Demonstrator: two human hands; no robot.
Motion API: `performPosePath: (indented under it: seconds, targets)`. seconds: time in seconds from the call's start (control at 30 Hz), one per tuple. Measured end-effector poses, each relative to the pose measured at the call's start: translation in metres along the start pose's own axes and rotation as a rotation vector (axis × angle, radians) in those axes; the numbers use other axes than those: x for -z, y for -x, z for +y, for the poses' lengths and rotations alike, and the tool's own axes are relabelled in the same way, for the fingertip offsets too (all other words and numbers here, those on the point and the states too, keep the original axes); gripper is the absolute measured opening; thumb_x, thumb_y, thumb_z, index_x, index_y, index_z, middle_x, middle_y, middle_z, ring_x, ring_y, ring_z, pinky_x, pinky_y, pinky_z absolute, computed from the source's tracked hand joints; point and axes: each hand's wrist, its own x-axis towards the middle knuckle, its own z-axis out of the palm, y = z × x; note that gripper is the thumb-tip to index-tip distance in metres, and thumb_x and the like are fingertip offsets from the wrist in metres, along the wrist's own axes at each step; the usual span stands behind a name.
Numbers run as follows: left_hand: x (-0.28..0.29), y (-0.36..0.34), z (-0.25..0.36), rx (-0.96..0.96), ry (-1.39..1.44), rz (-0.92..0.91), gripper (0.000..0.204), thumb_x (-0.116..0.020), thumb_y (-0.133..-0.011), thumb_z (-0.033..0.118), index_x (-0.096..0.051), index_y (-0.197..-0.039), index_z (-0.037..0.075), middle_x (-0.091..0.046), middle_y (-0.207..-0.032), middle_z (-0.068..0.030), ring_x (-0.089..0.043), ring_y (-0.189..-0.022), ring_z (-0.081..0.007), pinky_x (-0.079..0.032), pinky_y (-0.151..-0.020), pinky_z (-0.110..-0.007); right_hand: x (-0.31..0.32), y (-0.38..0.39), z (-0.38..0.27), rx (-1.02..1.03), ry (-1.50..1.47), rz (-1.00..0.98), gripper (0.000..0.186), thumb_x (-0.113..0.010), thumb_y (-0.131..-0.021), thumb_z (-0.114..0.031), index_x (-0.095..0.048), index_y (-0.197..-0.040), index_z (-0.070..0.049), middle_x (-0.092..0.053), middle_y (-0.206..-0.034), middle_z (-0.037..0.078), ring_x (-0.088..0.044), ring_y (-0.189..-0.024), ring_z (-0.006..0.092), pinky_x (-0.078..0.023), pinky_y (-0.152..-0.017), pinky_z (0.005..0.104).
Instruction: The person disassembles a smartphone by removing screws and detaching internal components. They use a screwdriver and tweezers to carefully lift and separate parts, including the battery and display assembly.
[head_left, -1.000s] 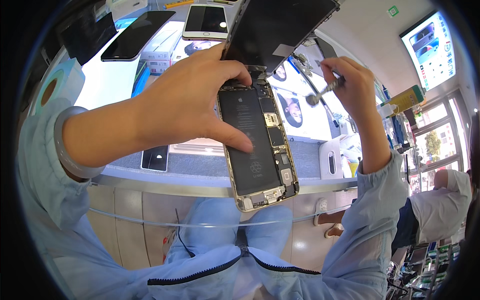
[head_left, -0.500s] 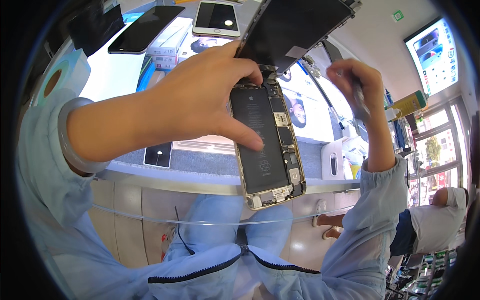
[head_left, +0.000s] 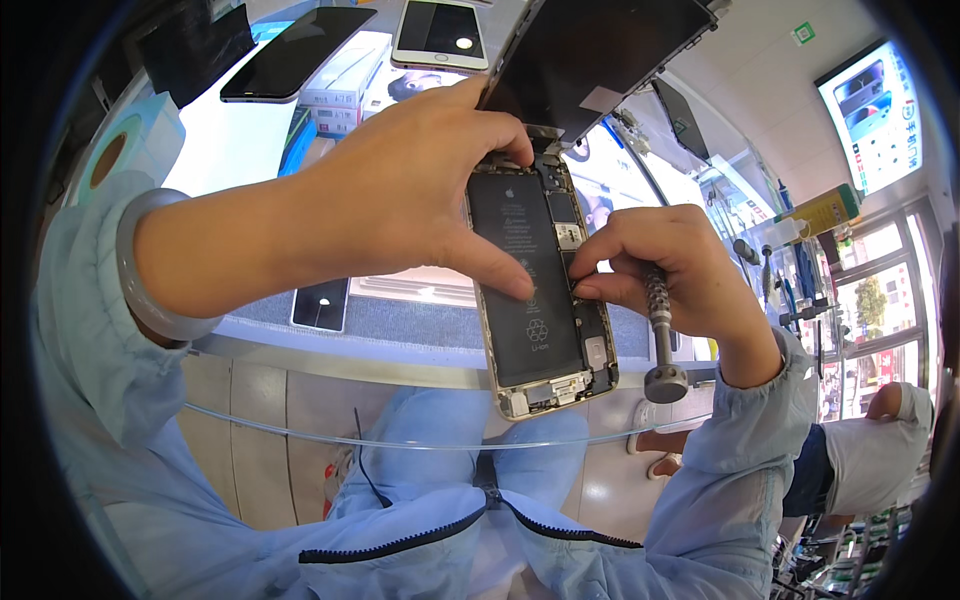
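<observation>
**Opened smartphone (head_left: 548, 312) reaches past the front edge (head_left: 300, 362) of the worktable**

The opened smartphone tilts near the middle of the view, its lower end crossing the front edge so that the floor and the person's lap (head_left: 440, 440) show beyond it. Its raised screen assembly (head_left: 600, 65) stands off the top end and blocks room on that side.

The left hand (head_left: 425, 190) is clamped on the phone from its left: the thumb lies across the black battery (head_left: 520, 232), and the index finger curls at the top end, close to where the screen assembly meets the body. That hand and its forearm cover much of the phone's left long edge, though the lower part of that edge stays bare.

The right hand (head_left: 680, 265) is closed around a precision screwdriver (head_left: 658, 305), whose round cap hangs downward, just beside the phone's right edge and apart from it. Thumb and index fingertips come close together over that edge, at the logic board (head_left: 567, 236); whether they pinch anything small cannot be told.

Open air lies around the phone's bottom corners. A strip of grey mat (head_left: 400, 325) shows between the left forearm and the front edge, with a smaller phone (head_left: 322, 303) at its left end.
</observation>
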Motion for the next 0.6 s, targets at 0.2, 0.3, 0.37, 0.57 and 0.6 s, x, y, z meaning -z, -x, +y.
performPosePath:
  seconds: [0.2, 0.3, 0.37, 0.57, 0.6]
  targets:
    - [0.0, 0.001, -0.001, -0.009, -0.007, 0.004, 0.073, -0.09, -0.053, 0.034, -0.058, -0.112, 0.006, -0.052, -0.115, -0.0129, -0.052, -0.108, -0.0308, -0.042, -0.093, -0.037, -0.002, -0.003, -0.004, -0.001, -0.006, -0.04, 0.011, -0.071, -0.076, -0.003, -0.062, -0.083, -0.003, -0.063, -0.071, 0.009, -0.062, -0.062, 0.0245, -0.046, -0.055, 0.0318]
    - [-0.001, 0.001, -0.002, -0.012, 0.011, 0.001, 0.074, -0.09, -0.053, 0.035, -0.057, -0.112, 0.006, -0.052, -0.114, -0.0129, -0.052, -0.108, -0.0307, -0.042, -0.094, -0.036, -0.003, 0.0, -0.002, 0.053, 0.053, -0.027, 0.012, -0.069, -0.077, -0.004, -0.061, -0.086, -0.004, -0.062, -0.07, 0.01, -0.062, -0.062, 0.0261, -0.047, -0.056, 0.0334]
    - [-0.003, -0.001, -0.001, 0.001, 0.045, -0.015, 0.074, -0.09, -0.053, 0.035, -0.057, -0.112, 0.006, -0.051, -0.114, -0.0129, -0.052, -0.109, -0.0307, -0.041, -0.094, -0.036, 0.004, 0.004, 0.006, -0.009, 0.16, 0.075, 0.012, -0.068, -0.078, -0.003, -0.061, -0.088, -0.004, -0.061, -0.069, 0.01, -0.061, -0.06, 0.0241, -0.046, -0.055, 0.0325]
    - [-0.001, 0.004, 0.01, -0.011, 0.031, -0.058, 0.073, -0.089, -0.054, 0.036, -0.057, -0.111, 0.005, -0.051, -0.114, -0.0128, -0.05, -0.108, -0.0301, -0.04, -0.094, -0.037, 0.043, 0.009, 0.077, -0.311, 0.432, 0.634, 0.011, -0.067, -0.082, -0.005, -0.065, -0.092, -0.003, -0.061, -0.067, 0.008, -0.053, -0.058, 0.0146, -0.041, -0.055, 0.0275]
    - [-0.001, 0.005, 0.011, -0.035, 0.024, -0.055, 0.073, -0.089, -0.054, 0.037, -0.057, -0.111, 0.005, -0.05, -0.114, -0.0127, -0.05, -0.108, -0.03, -0.04, -0.093, -0.037, 0.044, 0.009, 0.087, -0.362, 0.425, 0.63, 0.011, -0.067, -0.081, -0.005, -0.064, -0.092, -0.002, -0.061, -0.068, 0.009, -0.053, -0.058, 0.0154, -0.042, -0.056, 0.0281]
